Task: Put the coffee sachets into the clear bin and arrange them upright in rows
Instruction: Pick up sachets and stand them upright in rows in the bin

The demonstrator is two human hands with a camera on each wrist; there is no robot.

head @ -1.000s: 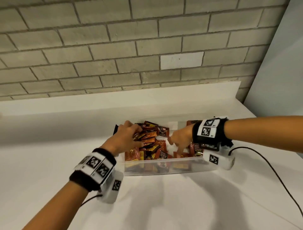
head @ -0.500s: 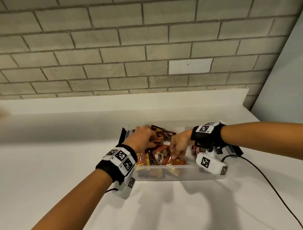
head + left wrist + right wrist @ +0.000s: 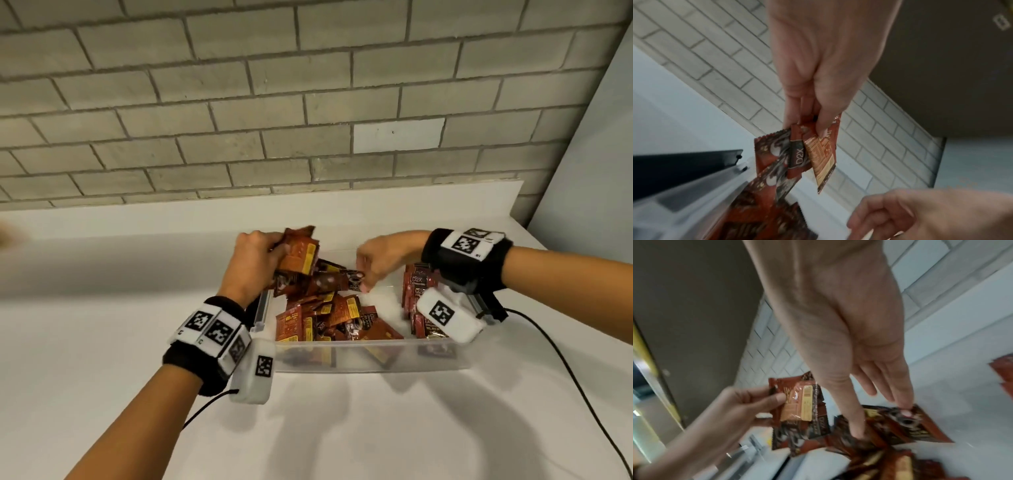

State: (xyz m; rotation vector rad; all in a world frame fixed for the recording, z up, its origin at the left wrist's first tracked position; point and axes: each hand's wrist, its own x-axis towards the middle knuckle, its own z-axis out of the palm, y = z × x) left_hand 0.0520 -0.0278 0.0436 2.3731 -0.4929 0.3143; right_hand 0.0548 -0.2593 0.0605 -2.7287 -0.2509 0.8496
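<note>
Over bin [image 3: 373, 359]: both hands [image 3: 251, 263] pinching sachets [image 3: 299, 255]

sachets [image 3: 342, 310]: glossy foil | bin [image 3: 370, 359]: clear plastic | wall [image 3: 274, 102]: rough brick

The head view looks down over the clear bin [image 3: 370, 359] from its near side — both wrist views sit close above it, sharing its sachets

Clear bin [image 3: 359, 359] sat on the surface [image 3: 102, 325] before the wall [image 3: 308, 102]. Loose sachets [image 3: 329, 315] lay at its left and middle; upright sachets [image 3: 416, 291] stood at your right end.
</note>
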